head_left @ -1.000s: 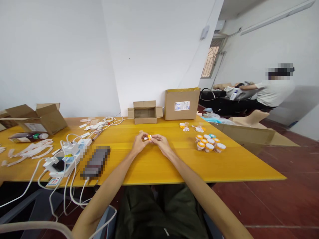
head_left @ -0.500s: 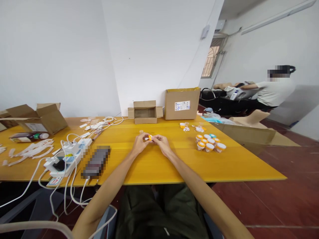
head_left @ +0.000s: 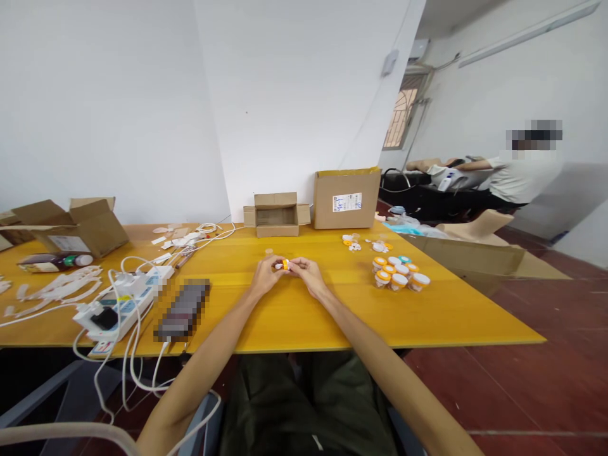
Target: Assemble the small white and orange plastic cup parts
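Note:
Over the middle of the yellow table, my left hand [head_left: 266,275] and my right hand [head_left: 307,273] are both closed on a small orange-and-white jar lid [head_left: 285,264]. The fingers pinch it from either side, and part of it is hidden behind them. A small clear cup [head_left: 269,251] rests on the tabletop just beyond my left hand. To the right of my right hand stands a group of small clear jars [head_left: 399,273], with orange, white and teal lids. Loose lids and small white pieces [head_left: 352,241] lie farther back.
A white power strip [head_left: 128,304] with plugs and tangled cables lies left, beside a phone [head_left: 184,310]. Cardboard boxes [head_left: 346,197] stand along the wall, with a dark bottle [head_left: 54,261] at far left. Another person [head_left: 527,177] works at the far right.
The power strip and its cables have shifted slightly left and toward me. My hands stay in place on the lid, with only small finger movement.

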Demonstrator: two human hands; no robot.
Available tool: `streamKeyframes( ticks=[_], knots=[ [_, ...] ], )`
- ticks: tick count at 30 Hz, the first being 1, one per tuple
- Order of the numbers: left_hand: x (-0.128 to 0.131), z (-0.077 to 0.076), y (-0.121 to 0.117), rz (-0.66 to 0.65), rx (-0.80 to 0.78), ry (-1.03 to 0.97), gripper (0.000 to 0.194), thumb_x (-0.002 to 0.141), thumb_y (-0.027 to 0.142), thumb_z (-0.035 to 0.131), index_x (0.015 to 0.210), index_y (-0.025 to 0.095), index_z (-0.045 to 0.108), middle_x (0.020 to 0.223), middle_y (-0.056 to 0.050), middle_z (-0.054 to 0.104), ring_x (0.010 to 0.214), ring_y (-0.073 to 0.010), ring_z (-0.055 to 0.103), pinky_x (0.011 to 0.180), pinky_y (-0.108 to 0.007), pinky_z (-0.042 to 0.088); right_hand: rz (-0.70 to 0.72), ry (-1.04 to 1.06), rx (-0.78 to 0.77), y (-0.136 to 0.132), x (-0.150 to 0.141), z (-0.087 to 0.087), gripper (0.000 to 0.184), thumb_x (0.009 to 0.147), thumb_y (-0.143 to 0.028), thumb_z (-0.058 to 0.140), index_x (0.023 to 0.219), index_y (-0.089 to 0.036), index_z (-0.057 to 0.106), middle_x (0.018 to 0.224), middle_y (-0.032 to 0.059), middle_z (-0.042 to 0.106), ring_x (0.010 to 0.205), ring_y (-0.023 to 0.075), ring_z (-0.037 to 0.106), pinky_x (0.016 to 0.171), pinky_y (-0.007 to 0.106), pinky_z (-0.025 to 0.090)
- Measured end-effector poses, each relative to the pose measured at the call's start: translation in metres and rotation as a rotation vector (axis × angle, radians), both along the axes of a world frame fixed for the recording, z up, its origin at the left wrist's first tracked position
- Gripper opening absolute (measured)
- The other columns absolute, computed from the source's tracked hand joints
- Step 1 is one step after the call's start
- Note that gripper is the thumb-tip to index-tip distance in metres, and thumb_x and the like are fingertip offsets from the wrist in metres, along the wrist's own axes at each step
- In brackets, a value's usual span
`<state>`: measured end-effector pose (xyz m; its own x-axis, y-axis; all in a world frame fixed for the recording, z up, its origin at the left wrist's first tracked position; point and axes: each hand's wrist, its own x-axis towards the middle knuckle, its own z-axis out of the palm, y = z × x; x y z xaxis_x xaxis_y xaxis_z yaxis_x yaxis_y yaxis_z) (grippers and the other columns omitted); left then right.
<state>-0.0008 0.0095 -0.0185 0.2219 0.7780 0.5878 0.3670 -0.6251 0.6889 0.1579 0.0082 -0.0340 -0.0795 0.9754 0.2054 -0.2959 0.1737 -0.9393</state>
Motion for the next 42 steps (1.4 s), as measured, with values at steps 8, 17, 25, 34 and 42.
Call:
streamKeyframes(
  ticks=[8,17,25,34,42],
  knots=[
    [-0.0019,-0.0011,-0.0001,-0.002,0.036,0.029,0.022,0.071,0.018,0.076,0.092,0.021,0.071,0.089,-0.003,0.073,0.082,-0.0190,0.067,0.081,-0.034,0.055,0.015,-0.020,-0.015,-0.0010,0.0000,0.0009,0.043,0.048,-0.055,0.087,0.068,-0.021,0.070,0.070,0.0035,0.072,0.066,0.0197,0.067,0.073,0.036,0.057],
    [0.0008,-0.0014,-0.0008,0.014,0.013,-0.002,0.018,0.070,0.019,0.077,0.087,0.021,0.071,0.085,-0.002,0.073,0.076,-0.0172,0.066,0.075,-0.031,0.055,0.006,-0.045,0.040,-0.0044,-0.0011,0.0056,0.039,0.050,-0.051,0.087,0.071,-0.022,0.072,0.073,0.0032,0.073,0.071,0.0203,0.067,0.077,0.037,0.054],
    [0.0000,-0.0020,0.0000,0.020,0.006,0.013,0.020,0.071,0.022,0.076,0.091,0.021,0.072,0.087,-0.003,0.074,0.077,-0.0171,0.066,0.076,-0.031,0.055,0.006,-0.051,0.049,-0.0027,0.0000,0.0033,0.037,0.052,-0.050,0.086,0.073,-0.022,0.073,0.075,0.0037,0.074,0.073,0.0212,0.067,0.078,0.037,0.053],
    [0.0000,0.0014,-0.0036,0.013,0.055,0.051,0.019,0.073,0.021,0.076,0.091,0.022,0.071,0.086,-0.002,0.072,0.081,-0.0187,0.066,0.081,-0.033,0.054,-0.002,-0.070,0.020,-0.0048,-0.0007,0.0048,0.040,0.053,-0.057,0.084,0.068,-0.022,0.071,0.067,0.0020,0.070,0.064,0.0182,0.063,0.067,0.032,0.052],
    [0.0006,0.0027,-0.0043,0.017,0.067,0.054,0.018,0.073,0.021,0.076,0.090,0.022,0.071,0.086,-0.002,0.072,0.079,-0.0183,0.066,0.079,-0.032,0.054,-0.005,-0.093,0.054,-0.0064,-0.0004,0.0066,0.039,0.054,-0.058,0.083,0.068,-0.023,0.072,0.066,0.0009,0.070,0.064,0.0175,0.063,0.068,0.031,0.052]
  ],
)
